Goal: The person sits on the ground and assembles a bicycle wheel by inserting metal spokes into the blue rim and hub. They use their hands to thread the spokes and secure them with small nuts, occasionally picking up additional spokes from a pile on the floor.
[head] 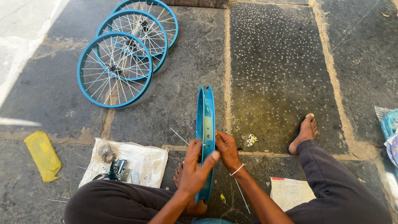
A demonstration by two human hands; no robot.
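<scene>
A person seated on a stone floor holds a blue wheel rim (205, 124) upright on its edge between their legs, the left hand (194, 166) and right hand (227, 150) both closed around its near part. Three finished spoked wheels (115, 69) lie overlapping well away at upper left. Bare paving stretches ahead; a white sack (141, 159) of parts lies just left.

I note a floor of large dark stone slabs (277, 74) with pale sandy joints (227, 66), one slab pitted with small pale marks, bright sunlight washing the upper left corner (20, 29), the rest in even shade.
</scene>
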